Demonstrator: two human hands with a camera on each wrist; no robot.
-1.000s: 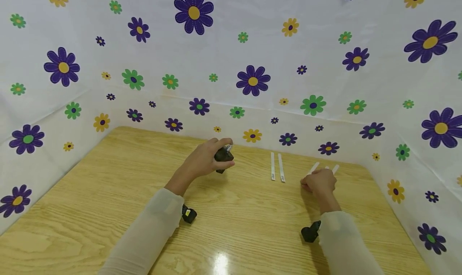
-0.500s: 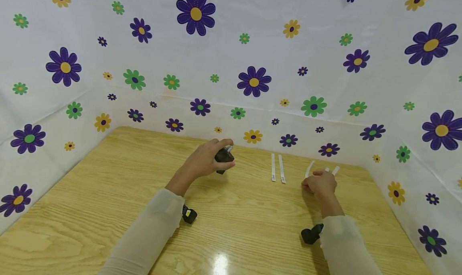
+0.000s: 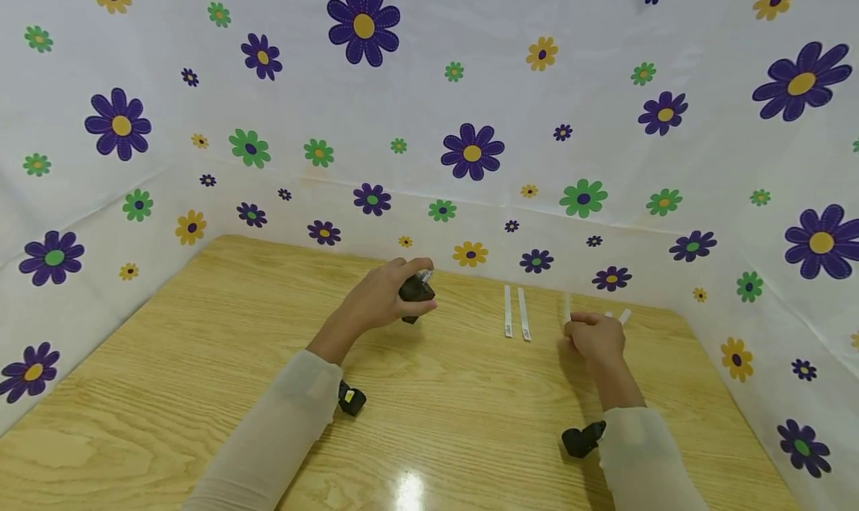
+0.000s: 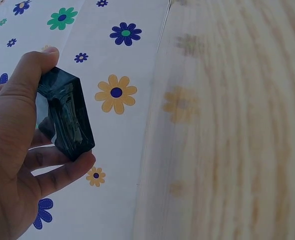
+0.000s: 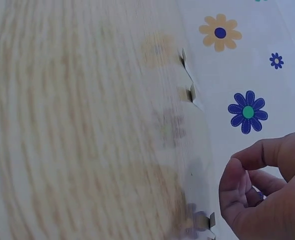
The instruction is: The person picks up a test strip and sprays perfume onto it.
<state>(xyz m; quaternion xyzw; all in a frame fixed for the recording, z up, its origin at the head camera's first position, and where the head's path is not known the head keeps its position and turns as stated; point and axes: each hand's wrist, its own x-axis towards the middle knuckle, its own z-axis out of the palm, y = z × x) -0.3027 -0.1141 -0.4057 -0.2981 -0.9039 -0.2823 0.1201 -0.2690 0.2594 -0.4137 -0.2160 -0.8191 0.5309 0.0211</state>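
Note:
My left hand [image 3: 385, 295] grips a dark perfume bottle [image 3: 417, 289] with a silvery top, holding it just over the table. In the left wrist view the perfume bottle [image 4: 70, 112] shows dark teal, faceted glass between thumb and fingers. On the right, thumb and forefinger of my right hand [image 3: 596, 338] pinch a white paper strip [image 3: 567, 306] that points up and away. In the right wrist view the right hand [image 5: 267, 185] has thumb and fingertip pressed together, the strip hardly visible. Behind this hand lie more paper strips [image 3: 625, 317], partly hidden.
Two white paper strips [image 3: 516, 313] with small print at their near ends lie side by side between the hands. The wooden table [image 3: 429, 399] meets a flower-patterned white cloth [image 3: 282, 108] at the back and sides. Black cameras [image 3: 582, 440] hang at both wrists.
The right hand's paper strip has swung from leaning right to nearly straight away from me, and its hand has risen slightly. The left hand and perfume bottle have stayed put.

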